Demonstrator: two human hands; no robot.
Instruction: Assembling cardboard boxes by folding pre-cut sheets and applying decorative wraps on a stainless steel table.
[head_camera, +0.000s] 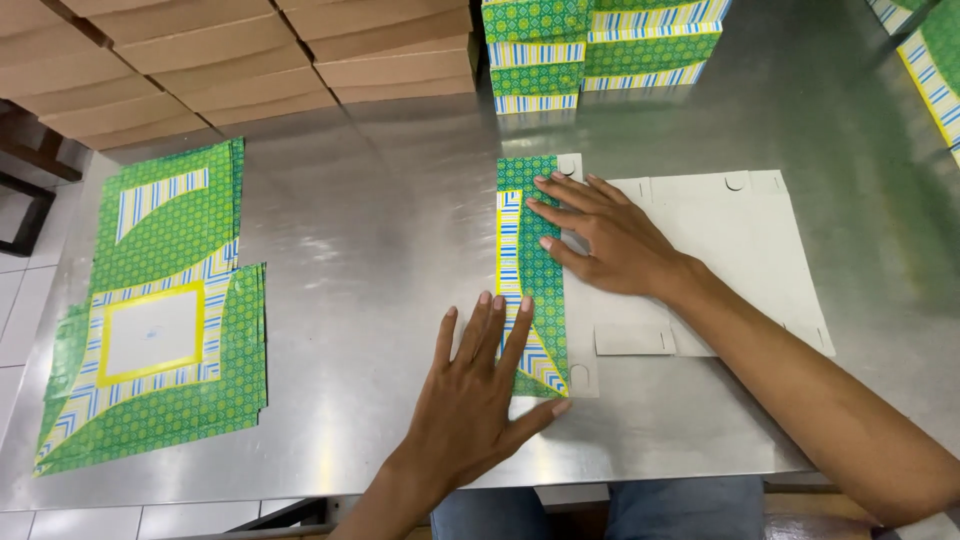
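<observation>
A flat box blank (740, 250) lies grey side up on the steel table (380, 250). Its left flap (530, 290), printed green with blue and yellow stripes, is folded over onto it. My right hand (600, 235) presses flat on the fold line, fingers spread and pointing left. My left hand (480, 390) lies flat with fingers together, its tips on the lower part of the folded flap and its thumb against the flap's bottom edge. Neither hand grips anything.
A stack of unfolded green printed blanks (160, 310) lies at the table's left. Brown cardboard cartons (230, 70) are piled at the back left. Folded green boxes (590, 45) stand stacked at the back centre, more printed blanks (935, 70) at the far right.
</observation>
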